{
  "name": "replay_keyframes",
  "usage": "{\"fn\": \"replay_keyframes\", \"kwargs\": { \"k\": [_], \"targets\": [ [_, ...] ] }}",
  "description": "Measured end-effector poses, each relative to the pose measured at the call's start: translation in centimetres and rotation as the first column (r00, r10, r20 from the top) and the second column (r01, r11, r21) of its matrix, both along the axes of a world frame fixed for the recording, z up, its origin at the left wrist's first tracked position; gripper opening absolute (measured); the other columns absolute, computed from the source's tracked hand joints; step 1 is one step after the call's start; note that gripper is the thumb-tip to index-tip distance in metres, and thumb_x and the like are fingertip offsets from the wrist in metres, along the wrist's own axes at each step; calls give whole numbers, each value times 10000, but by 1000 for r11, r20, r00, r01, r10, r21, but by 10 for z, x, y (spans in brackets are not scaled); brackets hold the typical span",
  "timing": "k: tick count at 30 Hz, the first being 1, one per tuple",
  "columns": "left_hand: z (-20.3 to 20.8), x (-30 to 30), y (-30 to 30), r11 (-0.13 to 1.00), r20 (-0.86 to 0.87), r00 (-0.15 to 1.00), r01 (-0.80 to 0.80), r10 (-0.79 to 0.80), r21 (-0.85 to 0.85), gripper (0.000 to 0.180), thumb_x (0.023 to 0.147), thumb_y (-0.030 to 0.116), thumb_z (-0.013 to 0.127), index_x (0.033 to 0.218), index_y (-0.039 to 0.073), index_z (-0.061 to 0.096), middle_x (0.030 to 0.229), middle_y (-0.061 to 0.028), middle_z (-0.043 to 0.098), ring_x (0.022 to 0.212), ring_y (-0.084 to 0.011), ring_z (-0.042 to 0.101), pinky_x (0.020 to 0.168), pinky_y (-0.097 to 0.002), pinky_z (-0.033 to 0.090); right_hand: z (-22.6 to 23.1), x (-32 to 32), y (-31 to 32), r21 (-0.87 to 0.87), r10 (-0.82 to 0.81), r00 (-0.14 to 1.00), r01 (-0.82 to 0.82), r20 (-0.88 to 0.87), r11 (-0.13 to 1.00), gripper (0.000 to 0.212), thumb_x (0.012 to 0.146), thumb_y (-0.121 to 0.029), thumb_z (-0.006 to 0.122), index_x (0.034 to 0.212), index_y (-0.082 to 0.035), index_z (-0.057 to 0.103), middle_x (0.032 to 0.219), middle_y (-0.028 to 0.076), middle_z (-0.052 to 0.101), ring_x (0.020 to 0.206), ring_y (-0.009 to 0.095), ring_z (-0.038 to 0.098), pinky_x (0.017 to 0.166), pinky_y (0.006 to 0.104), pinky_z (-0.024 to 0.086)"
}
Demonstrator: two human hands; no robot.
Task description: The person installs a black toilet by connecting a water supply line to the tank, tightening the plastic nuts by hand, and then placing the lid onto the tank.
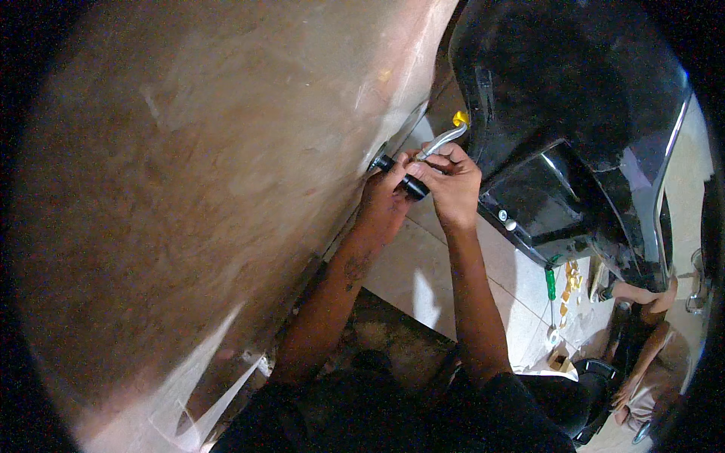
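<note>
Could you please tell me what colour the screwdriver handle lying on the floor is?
The screwdriver handle is green, seen in the head view.

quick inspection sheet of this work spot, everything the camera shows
surface: pale tiled floor, bare beside the arms
job's things: black cylindrical handle with a bent silver metal shaft, held against the edge of a large brown panel
clutter: green-handled screwdriver and small yellow pieces on the floor at right
grippers: left hand and right hand both closed on the handle
cables: nothing seen
surroundings: glossy black body panel at upper right; another person's arm at far right
</note>
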State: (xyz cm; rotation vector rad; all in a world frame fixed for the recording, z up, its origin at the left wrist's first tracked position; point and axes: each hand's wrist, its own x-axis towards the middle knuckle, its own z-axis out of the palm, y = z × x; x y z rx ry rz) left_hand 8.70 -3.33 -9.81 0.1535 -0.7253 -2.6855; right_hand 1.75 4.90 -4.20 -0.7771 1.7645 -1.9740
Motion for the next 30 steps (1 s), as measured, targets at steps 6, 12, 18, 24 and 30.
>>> {"fn": "replay_keyframes", "kwargs": {
  "k": [6,12,18,24,30],
  "targets": [
    [25,4,3,999,3,1000,-31,31,-43,355,936,323,543,1169,58,581,1081,-33,606,991,-132,572,875,-310,452,-1,-17,4,-217,288,951,-258,117,941,204,803,17,682,991,15,603,986,103,698,901,153,641,860,299,490],
    [9,3,1,999,57,998,-40,39,7,335,939,288,543,1185,63,574,1093,-28,601,995,-129,564,889,-312,449,-16,1,1,-113,-4,998,10,59,994,251,767,39,724,983,5,599,977,102,694,905,140,640,818,269,507],
    [18,1,3,1000,1,1000,-29,29,9,343,941,291,545,1191,58,574,1109,-34,600,1006,-126,565,889,-312,450,1,-12,4,-200,206,970,-179,125,963,251,778,31,710,1006,17,606,983,104,693,864,131,637,795,271,511],
    [3,9,-2,998,49,998,-52,50,32,334,947,277,532,1205,68,567,1108,-18,594,1011,-119,552,885,-302,439,-16,13,-10,-133,-86,996,85,-2,988,198,759,11,740,921,7,626,897,78,692,814,118,639,757,250,504],
    [23,8,8,996,45,995,-85,87,-26,340,963,295,496,1188,52,571,1117,-24,595,1025,-121,546,870,-310,440,-1,-12,1,-151,211,971,-194,110,969,232,766,11,734,981,11,647,1006,61,685,911,106,623,809,237,485]
  ]
}}
